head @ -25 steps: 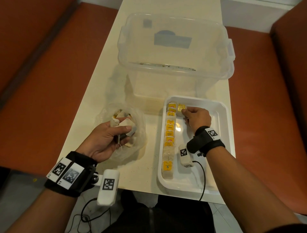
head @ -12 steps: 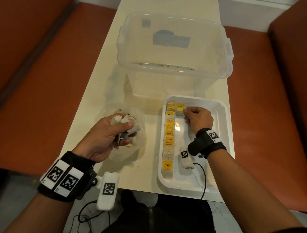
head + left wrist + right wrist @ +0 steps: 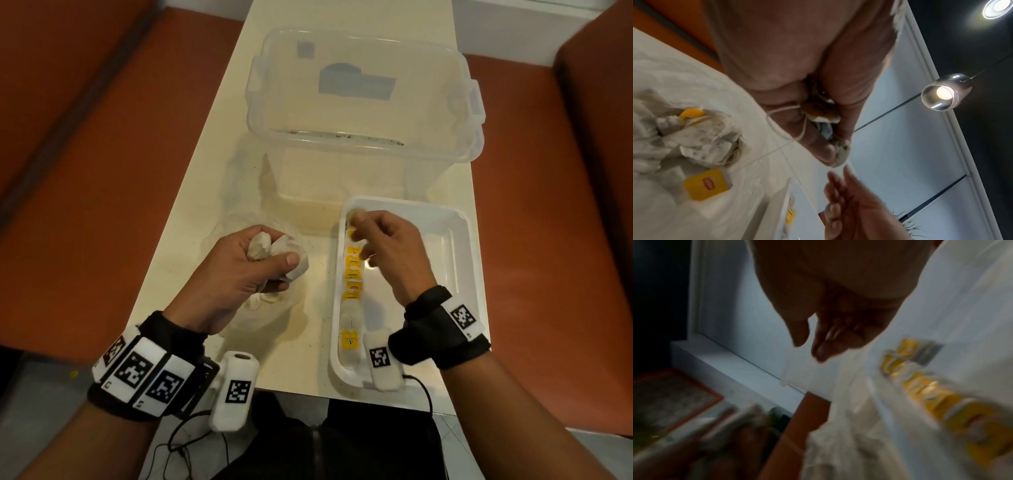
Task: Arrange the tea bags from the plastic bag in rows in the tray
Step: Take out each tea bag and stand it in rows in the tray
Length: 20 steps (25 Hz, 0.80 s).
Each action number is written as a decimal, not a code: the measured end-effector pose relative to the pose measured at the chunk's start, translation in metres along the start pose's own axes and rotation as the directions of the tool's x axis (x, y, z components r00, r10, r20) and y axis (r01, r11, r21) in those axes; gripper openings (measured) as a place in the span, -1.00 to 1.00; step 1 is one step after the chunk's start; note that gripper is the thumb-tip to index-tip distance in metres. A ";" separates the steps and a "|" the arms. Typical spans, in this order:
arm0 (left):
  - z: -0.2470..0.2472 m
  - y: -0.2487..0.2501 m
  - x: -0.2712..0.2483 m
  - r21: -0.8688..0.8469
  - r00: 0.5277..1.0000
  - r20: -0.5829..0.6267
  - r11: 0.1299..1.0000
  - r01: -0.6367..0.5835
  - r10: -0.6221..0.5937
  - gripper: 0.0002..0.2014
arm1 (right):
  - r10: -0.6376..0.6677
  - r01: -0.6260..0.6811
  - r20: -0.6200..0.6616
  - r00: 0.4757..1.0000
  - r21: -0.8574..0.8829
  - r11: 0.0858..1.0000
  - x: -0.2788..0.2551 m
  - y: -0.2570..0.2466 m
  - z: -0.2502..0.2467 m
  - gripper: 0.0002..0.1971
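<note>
Item 1: left hand (image 3: 239, 270), at 9 o'clock of the tray, fingers curled round a clutch of tea bags (image 3: 274, 248); at least two bags show, exact count unclear.
Item 2: plastic bag (image 3: 270, 308), one, crumpled on the table (image 3: 212, 192) beneath that hand; more bags inside, with two yellow tags seen from the left wrist view.
Item 3: white tray (image 3: 459, 274), one, holding one row of tea bags (image 3: 352, 274) along its 9 o'clock wall; about eight yellow tags countable.
Item 4: right hand (image 3: 387, 246), above the tray, fingers loosely spread and holding nothing.
Item 5: clear storage bin (image 3: 359, 164), one, at 12 o'clock.
</note>
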<state>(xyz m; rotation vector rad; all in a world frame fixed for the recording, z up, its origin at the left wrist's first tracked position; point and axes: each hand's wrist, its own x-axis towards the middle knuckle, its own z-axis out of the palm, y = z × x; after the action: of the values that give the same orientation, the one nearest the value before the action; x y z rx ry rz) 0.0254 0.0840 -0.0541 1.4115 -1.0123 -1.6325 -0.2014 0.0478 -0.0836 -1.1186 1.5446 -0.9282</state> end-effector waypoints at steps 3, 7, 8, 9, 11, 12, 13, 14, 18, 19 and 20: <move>0.006 0.003 0.001 -0.045 1.000 -0.012 0.999 0.014 -0.014 -0.69 | -0.011 0.013 0.348 0.937 -0.006 1.000 -0.027 -0.032 0.017 -0.73; 0.009 0.013 0.000 -0.195 0.997 0.017 0.978 0.073 -0.071 -0.59 | -0.003 0.019 0.351 0.936 -0.043 0.999 -0.025 -0.040 0.024 -0.77; 0.006 0.016 0.001 -0.227 0.996 0.028 0.970 0.091 -0.086 -0.60 | 0.006 0.006 0.357 0.934 -0.033 0.999 -0.023 -0.043 0.023 -0.80; 0.003 0.019 0.000 -0.219 0.995 0.048 0.971 0.101 -0.093 -0.63 | 0.012 -0.005 0.372 0.928 -0.019 1.000 -0.023 -0.046 0.022 -0.84; -0.003 0.023 -0.001 -0.082 0.990 0.112 0.992 0.093 -0.083 -0.75 | -0.008 -0.009 0.404 0.915 0.039 0.999 -0.023 -0.052 0.018 -0.91; -0.005 0.024 -0.002 0.022 0.986 0.145 0.997 0.077 -0.080 -0.81 | -0.026 -0.006 0.406 0.914 0.078 0.997 -0.024 -0.056 0.016 -0.93; -0.006 0.024 -0.002 0.120 0.982 0.170 0.991 0.058 -0.078 -0.85 | -0.045 -0.002 0.394 0.918 0.117 0.993 -0.024 -0.059 0.013 -0.94; -0.007 0.022 -0.002 0.205 0.981 0.180 0.978 0.037 -0.074 -0.88 | -0.063 0.006 0.372 0.926 0.150 0.989 -0.024 -0.062 0.010 -0.95; -0.013 0.015 0.000 0.349 0.996 0.086 0.937 -0.007 -0.024 -0.95 | -0.094 0.029 0.278 0.956 0.229 0.973 -0.021 -0.066 -0.006 -0.95; -0.014 0.014 0.000 0.340 0.997 0.072 0.940 -0.010 -0.016 -0.94 | -0.095 0.032 0.273 0.957 0.224 0.974 -0.021 -0.065 -0.010 -0.96; -0.015 0.014 0.001 0.329 0.997 0.071 0.944 -0.012 -0.012 -0.94 | -0.092 0.034 0.273 0.958 0.209 0.977 -0.021 -0.064 -0.014 -0.97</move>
<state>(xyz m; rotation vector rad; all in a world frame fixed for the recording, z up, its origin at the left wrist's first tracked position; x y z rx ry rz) 0.0404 0.0761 -0.0430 1.5748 -1.3778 -1.5741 -0.1995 0.0506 -0.0152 -1.1054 1.1624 -0.9030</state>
